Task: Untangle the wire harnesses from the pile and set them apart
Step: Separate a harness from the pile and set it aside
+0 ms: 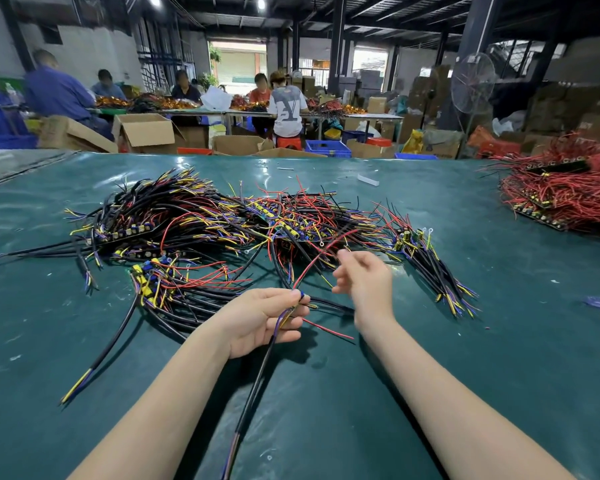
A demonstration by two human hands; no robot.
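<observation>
A tangled pile of wire harnesses (222, 223), black cables with red, yellow and blue leads and small boards, covers the middle of the green table (499, 341). My left hand (260, 320) grips one harness (257, 372) near its small board; its black cable trails toward me and a red lead rises from it into the pile. My right hand (364, 278) hovers just right of it, fingers loosely curled beside that red lead; whether it touches the wire is unclear. A smaller bunch of harnesses (433, 268) lies to the right.
A heap of red-wired harnesses (565, 192) sits at the table's far right. A white scrap (368, 179) lies near the far edge. Beyond the table are cardboard boxes (146, 131), blue crates, a standing fan (473, 81) and several seated people at work tables.
</observation>
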